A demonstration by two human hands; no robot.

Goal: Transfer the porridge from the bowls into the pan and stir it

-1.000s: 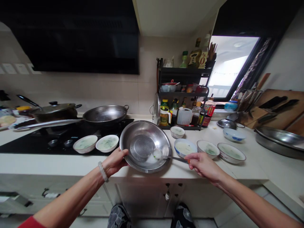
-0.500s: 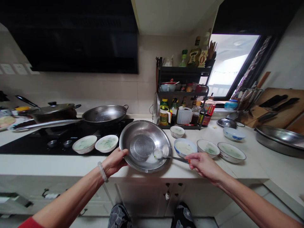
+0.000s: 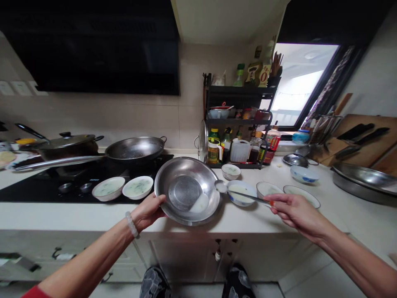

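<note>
My left hand (image 3: pixel 151 211) is closed on the left rim of a wide steel basin (image 3: pixel 182 192), which tilts to the right. A little whitish soup (image 3: pixel 199 203) pools at the basin's lower right. In my right hand (image 3: pixel 293 211) is the handle of a metal ladle (image 3: pixel 221 186), its bowl just beyond the basin's right rim. Beneath the ladle's handle stands a blue-and-white bowl (image 3: pixel 242 200) of pale soup with green bits. Two more filled bowls, a nearer one (image 3: pixel 268 189) and a farther one (image 3: pixel 302 194), sit by my right hand, partly hidden by it.
Two soup bowls (image 3: pixel 108 188) stand at the stove's front edge. A wok (image 3: pixel 135 149) and a lidded pan (image 3: pixel 66 145) rest on the stove. A small bowl (image 3: pixel 231 171) is before the black seasoning rack (image 3: pixel 237 122). Knives (image 3: pixel 359 134) stand at the right.
My right hand has moved right with the ladle, lifting its bowl out of the basin to beside the rim. The left hand and basin have hardly moved.
</note>
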